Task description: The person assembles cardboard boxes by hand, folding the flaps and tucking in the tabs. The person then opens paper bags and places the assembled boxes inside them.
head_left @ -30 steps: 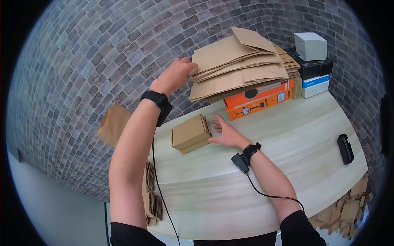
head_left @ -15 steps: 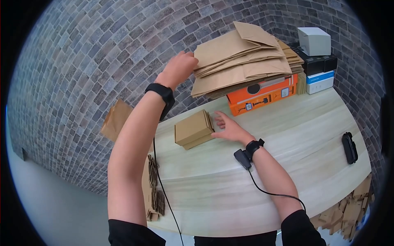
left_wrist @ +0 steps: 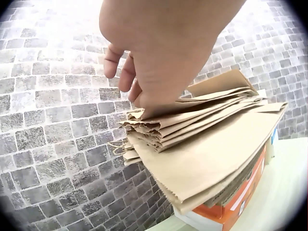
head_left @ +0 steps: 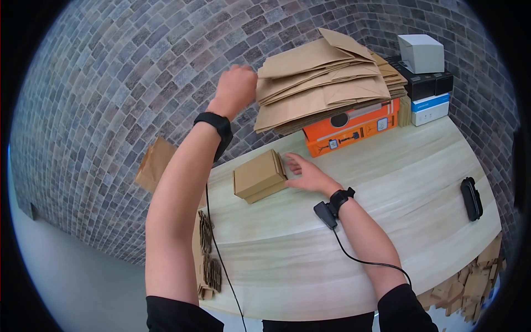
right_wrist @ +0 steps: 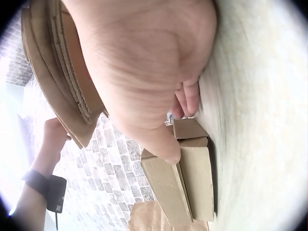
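My left hand (head_left: 235,91) is at the left end of a stack of brown paper bags (head_left: 310,88). Its thumb lies at the edge of the upper bags in the left wrist view, the other fingers curled down beside them, pinching a paper bag (left_wrist: 178,118); the index fingertip is hidden. A small closed cardboard box (head_left: 257,176) stands on the table (head_left: 332,249), left of my right hand (head_left: 310,176). That hand is spread and loosely bent, its thumb tip right at the box's edge in the right wrist view.
The bags rest on an orange printed box (head_left: 354,133). At the back right, a white box (head_left: 421,54) tops black and blue-white boxes. A black case (head_left: 471,199) lies on the right. Cardboard pieces (head_left: 209,254) stand at the left edge. Cables trail from both wrists.
My left hand has shifted slightly up and left at the bag stack, and the upper bag's left edge now stands further apart from those below. My right hand stays beside the box.
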`<move>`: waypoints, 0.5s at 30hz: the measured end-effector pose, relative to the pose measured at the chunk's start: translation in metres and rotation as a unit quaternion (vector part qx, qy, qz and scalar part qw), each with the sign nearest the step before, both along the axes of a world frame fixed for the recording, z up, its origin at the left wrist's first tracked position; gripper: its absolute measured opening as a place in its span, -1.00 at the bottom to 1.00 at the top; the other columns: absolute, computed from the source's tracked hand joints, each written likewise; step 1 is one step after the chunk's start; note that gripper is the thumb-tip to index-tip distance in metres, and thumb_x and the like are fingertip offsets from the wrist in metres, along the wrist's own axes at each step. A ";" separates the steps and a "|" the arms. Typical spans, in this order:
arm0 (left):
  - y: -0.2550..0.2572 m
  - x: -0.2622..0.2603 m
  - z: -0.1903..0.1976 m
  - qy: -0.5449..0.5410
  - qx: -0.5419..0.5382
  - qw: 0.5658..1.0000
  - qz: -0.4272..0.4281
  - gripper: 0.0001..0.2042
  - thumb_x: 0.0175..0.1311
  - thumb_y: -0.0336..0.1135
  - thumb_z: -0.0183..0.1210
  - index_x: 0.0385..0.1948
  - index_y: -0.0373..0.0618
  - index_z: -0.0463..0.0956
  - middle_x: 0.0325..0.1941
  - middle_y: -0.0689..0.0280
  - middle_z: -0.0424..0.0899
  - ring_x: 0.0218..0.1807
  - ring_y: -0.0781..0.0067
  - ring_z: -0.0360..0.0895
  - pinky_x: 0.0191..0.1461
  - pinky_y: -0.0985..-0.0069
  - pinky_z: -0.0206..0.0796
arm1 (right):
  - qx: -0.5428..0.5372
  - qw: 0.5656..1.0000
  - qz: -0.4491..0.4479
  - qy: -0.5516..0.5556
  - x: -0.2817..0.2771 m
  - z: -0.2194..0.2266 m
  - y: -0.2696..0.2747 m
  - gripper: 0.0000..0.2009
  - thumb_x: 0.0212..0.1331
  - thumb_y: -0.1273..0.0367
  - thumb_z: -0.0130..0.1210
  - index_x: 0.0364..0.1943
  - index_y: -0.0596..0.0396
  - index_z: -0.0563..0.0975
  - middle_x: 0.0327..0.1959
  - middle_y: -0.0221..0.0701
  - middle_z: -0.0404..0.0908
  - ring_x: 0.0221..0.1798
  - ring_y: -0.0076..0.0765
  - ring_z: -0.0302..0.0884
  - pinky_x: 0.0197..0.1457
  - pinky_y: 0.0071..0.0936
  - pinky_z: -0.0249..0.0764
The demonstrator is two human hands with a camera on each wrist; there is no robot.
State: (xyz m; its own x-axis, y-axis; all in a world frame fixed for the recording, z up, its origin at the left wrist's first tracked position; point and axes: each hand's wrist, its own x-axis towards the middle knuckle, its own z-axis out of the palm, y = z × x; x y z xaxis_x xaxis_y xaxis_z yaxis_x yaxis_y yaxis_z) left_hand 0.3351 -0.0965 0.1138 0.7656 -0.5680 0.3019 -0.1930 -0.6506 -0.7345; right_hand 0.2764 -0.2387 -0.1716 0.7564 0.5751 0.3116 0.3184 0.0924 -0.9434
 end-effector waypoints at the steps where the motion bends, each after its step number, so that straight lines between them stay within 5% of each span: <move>1: -0.002 0.000 0.010 -0.023 -0.074 0.997 -0.026 -0.89 0.16 -0.45 0.13 -0.44 -0.14 0.66 -0.26 0.22 0.61 -0.14 0.03 0.55 -0.11 0.16 0.45 | 0.006 1.000 -0.001 0.004 0.000 0.000 0.000 -0.13 0.00 0.38 0.39 0.43 0.07 0.14 0.28 -0.05 0.42 0.30 -0.14 0.41 0.36 -0.30 0.37; 6: -0.009 -0.047 0.096 -0.125 -0.177 0.970 -0.105 -0.88 0.21 -0.40 0.12 -0.39 -0.18 0.64 -0.26 0.19 0.62 -0.24 -0.02 0.59 -0.16 0.14 0.45 | 0.017 1.000 -0.020 0.012 0.004 -0.005 0.002 -0.24 0.05 0.39 0.31 0.39 0.12 0.21 0.26 -0.07 0.45 0.27 -0.11 0.47 0.31 -0.28 0.43; 8: 0.004 -0.078 0.148 -0.186 -0.105 0.947 -0.242 -0.89 0.22 -0.37 0.18 -0.35 -0.16 0.65 -0.23 0.22 0.64 -0.24 0.06 0.62 -0.19 0.22 0.48 | 0.005 1.000 -0.029 0.001 0.004 -0.003 -0.003 -0.35 0.10 0.40 0.27 0.33 0.13 0.31 0.21 -0.09 0.51 0.23 -0.15 0.51 0.29 -0.31 0.44; 12: 0.032 -0.167 0.227 -0.251 -0.044 0.932 -0.259 -0.90 0.20 -0.38 0.23 -0.32 -0.17 0.65 -0.24 0.25 0.64 -0.29 0.11 0.62 -0.24 0.31 0.49 | -0.170 0.985 0.016 -0.005 0.007 0.032 -0.049 -0.47 0.16 0.37 0.24 0.25 0.14 0.40 0.15 -0.17 0.57 0.20 -0.28 0.54 0.28 -0.40 0.43; 15: 0.057 -0.218 0.242 -0.271 -0.003 0.908 -0.319 -0.93 0.17 -0.36 0.24 -0.37 -0.09 0.62 -0.36 0.26 0.61 -0.37 0.15 0.61 -0.33 0.31 0.48 | -0.226 0.971 0.036 -0.062 -0.015 0.064 -0.086 -0.64 0.29 0.21 0.15 0.03 0.17 0.57 -0.10 -0.29 0.70 -0.05 -0.25 0.65 0.02 -0.36 0.57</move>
State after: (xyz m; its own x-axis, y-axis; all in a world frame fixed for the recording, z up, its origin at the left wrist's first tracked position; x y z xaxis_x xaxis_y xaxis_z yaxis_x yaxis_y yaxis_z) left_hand 0.1167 -0.0395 0.3558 0.0192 -0.8406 0.5413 -0.1441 -0.5381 -0.8305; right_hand 0.2613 -0.3250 -0.1080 0.6814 0.7248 0.1012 0.4404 -0.2957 -0.8477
